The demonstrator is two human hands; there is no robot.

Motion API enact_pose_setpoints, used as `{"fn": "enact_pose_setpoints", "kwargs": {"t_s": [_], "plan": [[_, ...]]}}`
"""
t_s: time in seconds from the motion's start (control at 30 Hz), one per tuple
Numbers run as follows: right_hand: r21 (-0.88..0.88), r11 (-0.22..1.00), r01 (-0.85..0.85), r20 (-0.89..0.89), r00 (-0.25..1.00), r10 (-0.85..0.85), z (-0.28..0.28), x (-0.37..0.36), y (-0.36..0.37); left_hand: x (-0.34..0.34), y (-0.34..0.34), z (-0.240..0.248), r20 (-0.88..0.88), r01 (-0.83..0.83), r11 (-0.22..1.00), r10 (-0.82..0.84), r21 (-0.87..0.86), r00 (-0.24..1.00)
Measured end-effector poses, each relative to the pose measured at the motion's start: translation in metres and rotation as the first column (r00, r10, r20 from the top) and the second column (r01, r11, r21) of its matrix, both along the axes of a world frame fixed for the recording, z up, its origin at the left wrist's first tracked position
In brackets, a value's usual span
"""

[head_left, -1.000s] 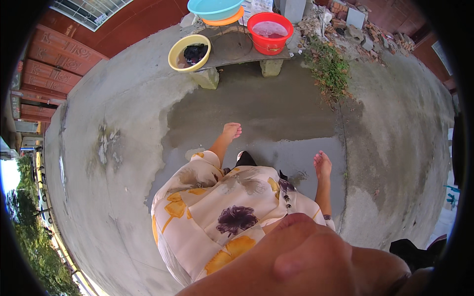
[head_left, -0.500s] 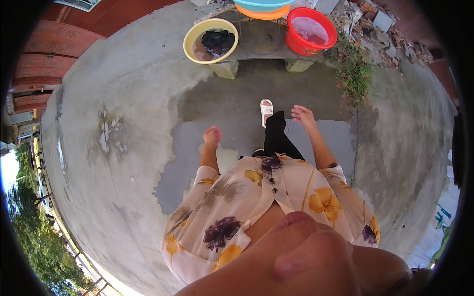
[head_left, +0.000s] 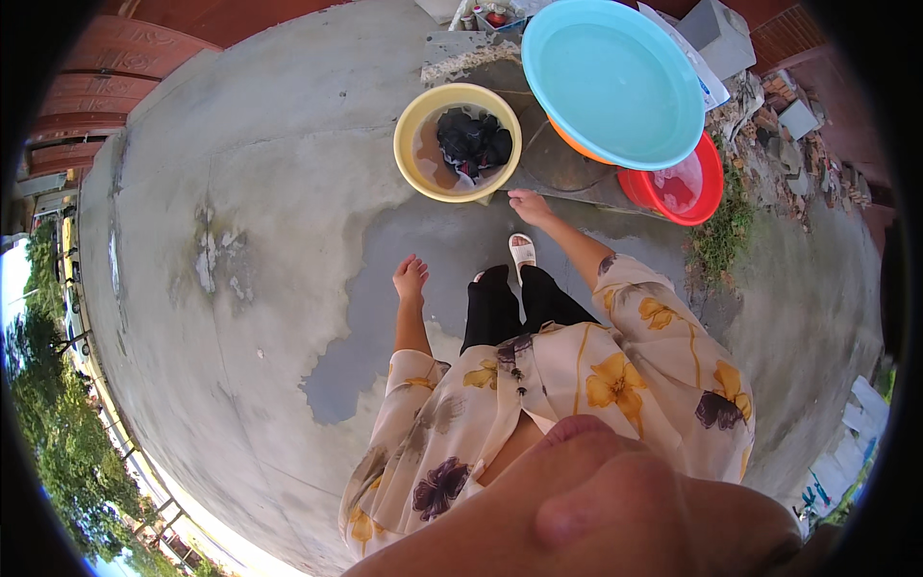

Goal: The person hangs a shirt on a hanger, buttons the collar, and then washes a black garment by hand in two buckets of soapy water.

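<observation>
My right hand [head_left: 530,206] is stretched forward just below the rim of a pale yellow basin [head_left: 409,173], its fingers loosely bent and empty. In that basin dark wet clothes [head_left: 469,142] lie in brownish water. My left hand [head_left: 411,278] hangs beside my left leg, empty, with its fingers half curled and apart. To the right of the yellow basin, a large light-blue basin [head_left: 615,82] of clear water rests on an orange basin [head_left: 575,140]. Behind them to the right, a red basin [head_left: 707,183] holds sudsy water, partly covered by the blue one.
The basins stand on a low stone slab [head_left: 538,178]. Wet patches cover the concrete floor [head_left: 385,240]. Weeds [head_left: 729,226] grow by the slab's right end, with broken bricks [head_left: 793,154] beyond. Red doors [head_left: 115,62] are at the far left.
I have stepped closer to the slab, and the basins now appear larger and nearer. My right hand has moved forward and left toward the yellow basin; my left hand stays low.
</observation>
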State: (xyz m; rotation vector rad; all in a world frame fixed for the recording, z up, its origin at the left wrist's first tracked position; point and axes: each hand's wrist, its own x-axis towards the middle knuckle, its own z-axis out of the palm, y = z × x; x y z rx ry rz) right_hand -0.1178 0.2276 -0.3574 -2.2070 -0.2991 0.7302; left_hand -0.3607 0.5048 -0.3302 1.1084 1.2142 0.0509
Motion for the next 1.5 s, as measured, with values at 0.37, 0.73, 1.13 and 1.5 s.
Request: {"fn": "enact_pose_setpoints", "kwargs": {"t_s": [0.37, 0.73, 1.13, 1.5], "plan": [[-0.116, 0.992, -0.051, 0.191, 0.979, 0.073, -0.071, 0.169, 0.139, 0.216, -0.004, -0.028, 0.248, 0.135, 0.866, -0.014, -0.481, 0.969], [0.221, 0.889, 0.402, -0.274, 0.900, -0.339, -0.132, 0.172, 0.176, 0.295, 0.023, -0.149, 0.171, 0.168, 0.620, -0.055, -0.766, 0.984], [0.093, 0.946, 0.311, -0.184, 0.939, -0.290, -0.057, 0.124, 0.075, 0.311, 0.045, -0.115, 0.411, 0.054, 0.959, 0.068, -0.279, 0.909], [-0.444, 0.894, -0.051, -0.030, 0.999, 0.043, -0.119, 0.144, 0.210, 0.247, -0.018, -0.164, -0.572, 0.949, 0.019, -0.795, 0.314, 0.205]]}}
